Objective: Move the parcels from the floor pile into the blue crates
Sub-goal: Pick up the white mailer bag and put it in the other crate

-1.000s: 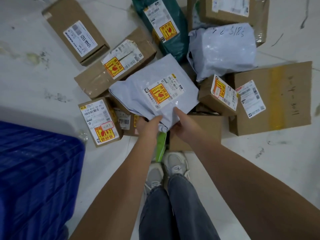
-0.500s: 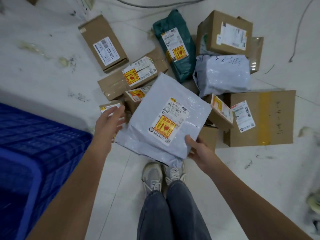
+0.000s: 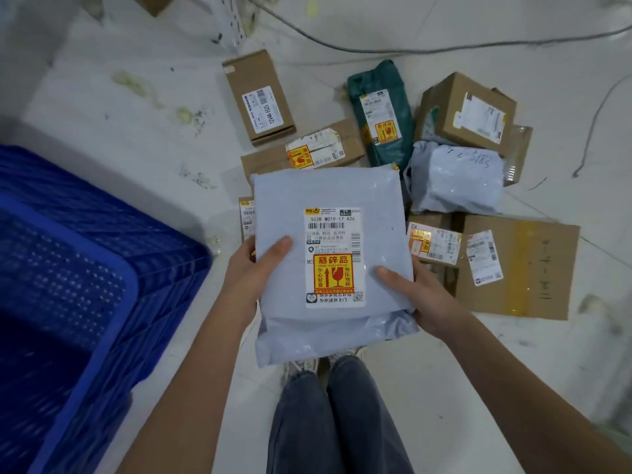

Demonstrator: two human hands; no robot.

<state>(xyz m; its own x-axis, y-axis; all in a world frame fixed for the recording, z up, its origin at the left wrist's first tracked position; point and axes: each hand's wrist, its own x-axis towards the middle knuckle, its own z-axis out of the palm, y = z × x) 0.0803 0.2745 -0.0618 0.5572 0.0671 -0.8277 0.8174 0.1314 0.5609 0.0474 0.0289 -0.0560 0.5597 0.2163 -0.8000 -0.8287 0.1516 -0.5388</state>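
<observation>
I hold a flat grey mailer bag [image 3: 287, 206] with a white label and a red-and-yellow fragile sticker, lifted above the floor in front of me. My left hand [image 3: 253, 268] grips its left edge, thumb on top. My right hand [image 3: 420, 295] grips its lower right edge. The blue crate [image 3: 85, 285] stands at the left, its open mesh inside facing up. On the floor beyond lies the pile: a brown box [image 3: 260, 97], a long taped box [image 3: 349, 145], a dark green bag [image 3: 379, 111], another grey bag [image 3: 455, 179] and a large flat carton [image 3: 533, 268].
A square brown box [image 3: 468, 111] sits at the pile's back right and a small labelled box [image 3: 431, 241] lies beside the carton. Cables [image 3: 444, 49] run across the pale floor behind. My legs and shoes [image 3: 328, 405] are below the mailer.
The mailer has been lifted off the pile and turned label-up. My left hand, free half a second ago, now grips its left edge. The view has pulled back and the crate shows more.
</observation>
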